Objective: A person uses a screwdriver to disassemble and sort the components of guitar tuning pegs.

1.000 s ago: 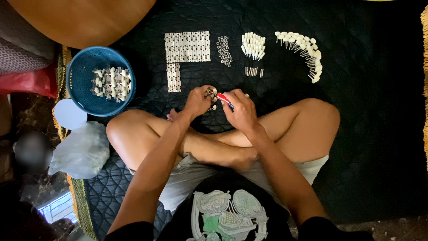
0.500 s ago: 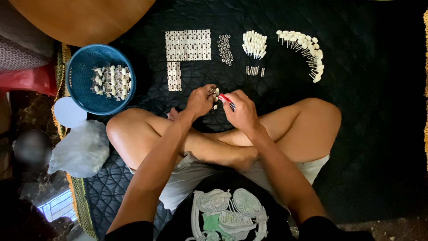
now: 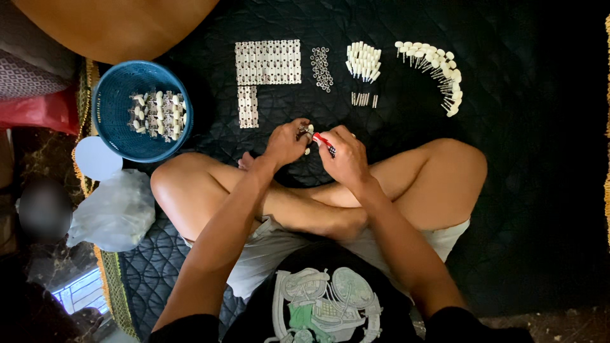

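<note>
A crumpled whitish plastic bag (image 3: 114, 213) lies at the mat's left edge, just below the blue basket (image 3: 114, 136); no labels, signs or screens show.

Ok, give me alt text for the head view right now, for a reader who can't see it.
Seen from above, a person sits cross-legged on a dark quilted mat; the left hand pinches a small metal part while the right hand works a red-handled tool against it. Ahead lie sorted rows of small white and metal parts; a blue basket holds more.

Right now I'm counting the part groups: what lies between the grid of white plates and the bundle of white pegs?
A small heap of metal rings lies between the plates and the pegs, in the head view.
</note>
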